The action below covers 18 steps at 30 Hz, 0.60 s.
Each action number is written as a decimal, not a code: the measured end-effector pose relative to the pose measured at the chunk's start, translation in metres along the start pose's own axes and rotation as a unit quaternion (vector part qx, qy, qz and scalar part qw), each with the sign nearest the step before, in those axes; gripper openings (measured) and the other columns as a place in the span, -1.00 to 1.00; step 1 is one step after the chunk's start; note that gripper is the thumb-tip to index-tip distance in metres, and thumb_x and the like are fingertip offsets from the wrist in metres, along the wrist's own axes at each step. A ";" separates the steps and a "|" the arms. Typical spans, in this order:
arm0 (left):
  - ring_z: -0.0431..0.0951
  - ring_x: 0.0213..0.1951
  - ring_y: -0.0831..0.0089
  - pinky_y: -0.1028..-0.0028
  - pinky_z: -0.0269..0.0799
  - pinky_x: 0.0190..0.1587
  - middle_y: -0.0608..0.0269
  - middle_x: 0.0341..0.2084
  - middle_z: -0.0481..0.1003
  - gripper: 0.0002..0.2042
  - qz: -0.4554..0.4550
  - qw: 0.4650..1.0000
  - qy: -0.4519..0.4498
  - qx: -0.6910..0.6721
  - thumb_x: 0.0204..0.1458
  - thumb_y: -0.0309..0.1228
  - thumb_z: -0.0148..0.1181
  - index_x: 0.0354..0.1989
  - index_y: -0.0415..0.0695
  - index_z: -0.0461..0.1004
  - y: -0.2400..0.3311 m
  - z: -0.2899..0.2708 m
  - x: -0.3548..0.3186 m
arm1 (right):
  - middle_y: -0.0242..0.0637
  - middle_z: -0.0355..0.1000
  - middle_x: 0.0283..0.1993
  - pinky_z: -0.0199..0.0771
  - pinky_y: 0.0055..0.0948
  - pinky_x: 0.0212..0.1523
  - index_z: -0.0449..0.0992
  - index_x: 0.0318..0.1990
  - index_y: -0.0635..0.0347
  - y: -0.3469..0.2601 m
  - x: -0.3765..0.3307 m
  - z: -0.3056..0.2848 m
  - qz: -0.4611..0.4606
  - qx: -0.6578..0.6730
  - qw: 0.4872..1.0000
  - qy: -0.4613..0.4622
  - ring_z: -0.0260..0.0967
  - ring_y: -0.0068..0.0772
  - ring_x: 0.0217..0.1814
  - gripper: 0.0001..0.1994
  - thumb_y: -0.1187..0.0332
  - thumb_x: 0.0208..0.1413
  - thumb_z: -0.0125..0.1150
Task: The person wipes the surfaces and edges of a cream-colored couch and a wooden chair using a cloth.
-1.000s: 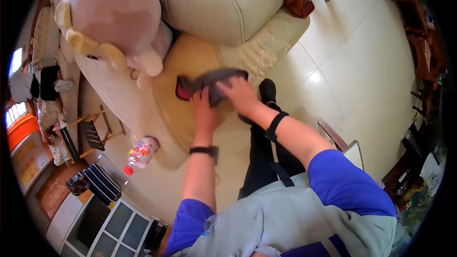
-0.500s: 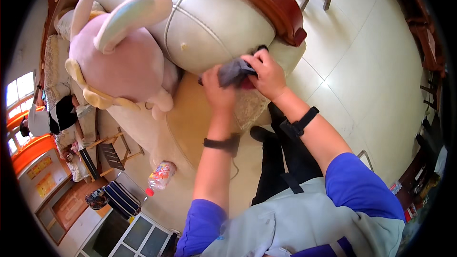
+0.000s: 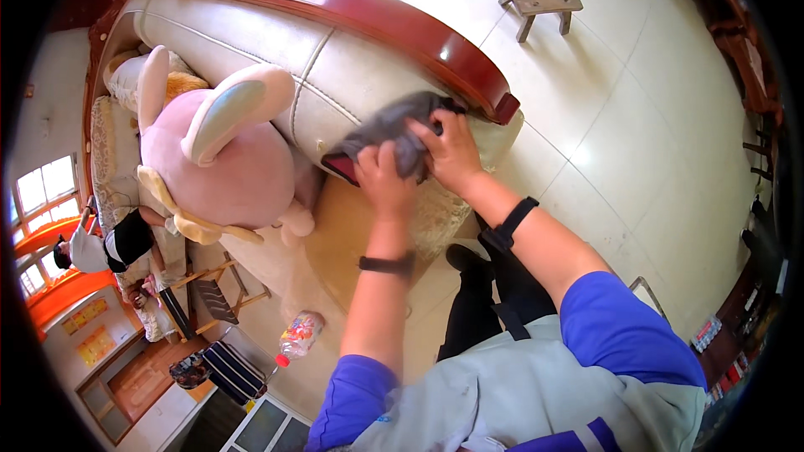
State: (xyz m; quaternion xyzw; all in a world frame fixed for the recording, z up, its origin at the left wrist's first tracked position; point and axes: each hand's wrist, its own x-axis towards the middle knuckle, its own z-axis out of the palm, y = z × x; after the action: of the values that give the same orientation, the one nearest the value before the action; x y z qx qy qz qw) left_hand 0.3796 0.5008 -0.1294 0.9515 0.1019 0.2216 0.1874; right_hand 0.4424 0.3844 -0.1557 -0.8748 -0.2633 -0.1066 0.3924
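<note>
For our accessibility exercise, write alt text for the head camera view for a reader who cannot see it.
Both hands, left hand and right hand, grip a grey cloth against the cream sofa backrest, below its red wooden trim. A large pink plush toy sits on the sofa to the left.

Grey cloth [image 3: 387, 127] w/ red underside, cream sofa [image 3: 352, 75] w/ dark-red trim, pink plush toy [image 3: 243, 176].

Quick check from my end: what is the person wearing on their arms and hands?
Both hands are bare, no gloves. The left hand has a thin black band at the wrist; the right hand has a wider black wristband. Short blue sleeves cover the upper arms, joined to a light grey top. Forearms are uncovered.
</note>
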 end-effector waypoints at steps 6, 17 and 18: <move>0.27 -0.19 0.02 0.24 0.19 -0.11 0.03 -0.30 0.29 -0.55 0.038 0.996 -0.072 -0.022 -0.44 -0.63 0.04 -0.20 -0.14 0.38 0.003 -0.011 0.031 | -0.22 0.22 -0.22 0.29 -0.22 -0.26 0.37 -0.10 -0.12 0.002 0.008 -0.009 0.023 0.040 0.999 -0.007 0.22 -0.09 -0.22 -0.62 0.48 -0.15 0.06; 0.25 -0.21 0.06 0.22 0.17 -0.14 0.11 -0.27 0.28 -0.66 0.060 0.998 0.018 -0.016 -0.31 -0.48 0.13 -0.23 -0.03 0.42 -0.021 0.010 0.046 | -0.26 0.22 -0.25 0.31 -0.28 -0.32 0.35 -0.13 -0.10 -0.003 0.017 0.010 0.040 -0.004 0.997 0.060 0.22 -0.16 -0.22 -0.58 0.46 -0.26 0.17; 0.25 -0.22 0.06 0.22 0.16 -0.13 0.11 -0.28 0.28 -0.67 0.086 0.996 0.006 -0.022 -0.29 -0.47 0.12 -0.23 -0.05 0.41 -0.020 0.010 0.036 | -0.23 0.22 -0.25 0.30 -0.26 -0.31 0.34 -0.13 -0.07 0.001 0.006 0.012 0.033 0.000 0.996 0.086 0.22 -0.13 -0.23 -0.57 0.48 -0.28 0.18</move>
State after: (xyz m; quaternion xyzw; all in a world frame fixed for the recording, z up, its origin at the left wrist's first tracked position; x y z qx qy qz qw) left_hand 0.4134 0.5255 -0.1317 0.9511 0.0156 0.2451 0.1875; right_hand 0.4478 0.3955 -0.1620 -0.8704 -0.1997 -0.1685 0.4173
